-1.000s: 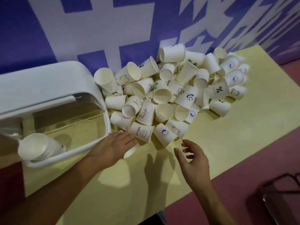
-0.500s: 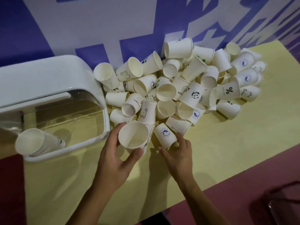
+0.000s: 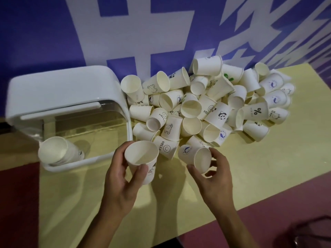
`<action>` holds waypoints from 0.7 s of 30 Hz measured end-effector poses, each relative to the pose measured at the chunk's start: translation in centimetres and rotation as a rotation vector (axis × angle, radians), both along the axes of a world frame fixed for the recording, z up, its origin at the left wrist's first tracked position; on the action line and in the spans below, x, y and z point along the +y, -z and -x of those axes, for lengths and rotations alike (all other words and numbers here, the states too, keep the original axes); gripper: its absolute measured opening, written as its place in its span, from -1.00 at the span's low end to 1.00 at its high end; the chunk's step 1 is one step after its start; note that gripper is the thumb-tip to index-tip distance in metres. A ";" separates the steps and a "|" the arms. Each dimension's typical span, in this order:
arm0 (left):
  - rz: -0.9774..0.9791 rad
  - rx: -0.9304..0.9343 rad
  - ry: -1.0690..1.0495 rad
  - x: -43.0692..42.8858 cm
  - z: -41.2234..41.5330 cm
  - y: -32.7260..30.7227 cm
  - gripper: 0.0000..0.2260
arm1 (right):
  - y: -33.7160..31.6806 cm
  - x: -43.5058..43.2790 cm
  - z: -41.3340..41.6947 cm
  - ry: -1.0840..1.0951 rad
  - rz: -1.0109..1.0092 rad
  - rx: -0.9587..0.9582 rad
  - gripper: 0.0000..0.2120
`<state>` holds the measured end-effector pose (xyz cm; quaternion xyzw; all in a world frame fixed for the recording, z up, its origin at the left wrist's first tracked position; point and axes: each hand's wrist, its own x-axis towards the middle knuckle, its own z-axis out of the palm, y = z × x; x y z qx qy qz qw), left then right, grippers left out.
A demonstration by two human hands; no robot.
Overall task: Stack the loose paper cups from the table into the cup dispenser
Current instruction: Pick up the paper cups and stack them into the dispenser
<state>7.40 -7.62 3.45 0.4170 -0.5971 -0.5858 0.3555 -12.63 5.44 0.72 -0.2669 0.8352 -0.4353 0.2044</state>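
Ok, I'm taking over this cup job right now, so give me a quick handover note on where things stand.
Left hand: holds one cup, mouth up.
Right hand: grips a second cup with a blue logo, tipped on its side at the near edge of the pile.
Dispenser: lies left of the pile, with a short stack of cups inside.
Done: only that stack.
Left: nest the two held cups, load them, then clear the pile.

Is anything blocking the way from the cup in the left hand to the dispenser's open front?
Nothing visible does. The left hand holds a cup just right of the dispenser, with only bare table between them. A short stack of cups already lies inside, mouth facing outward.
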 end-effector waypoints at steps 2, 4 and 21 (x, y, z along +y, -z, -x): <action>0.024 0.022 -0.021 -0.4 -1.4 -0.6 -0.47 | -1.9 -0.9 -0.7 -0.050 0.030 0.047 -0.30; 0.058 0.034 -0.037 -0.9 -2.8 -1.4 -0.45 | -3.8 -1.9 -1.6 -0.091 0.069 0.102 -0.30; 0.133 0.044 -0.337 -4.4 -19.8 -2.0 -0.35 | -7.7 -11.5 -17.6 -0.511 0.173 0.068 -0.38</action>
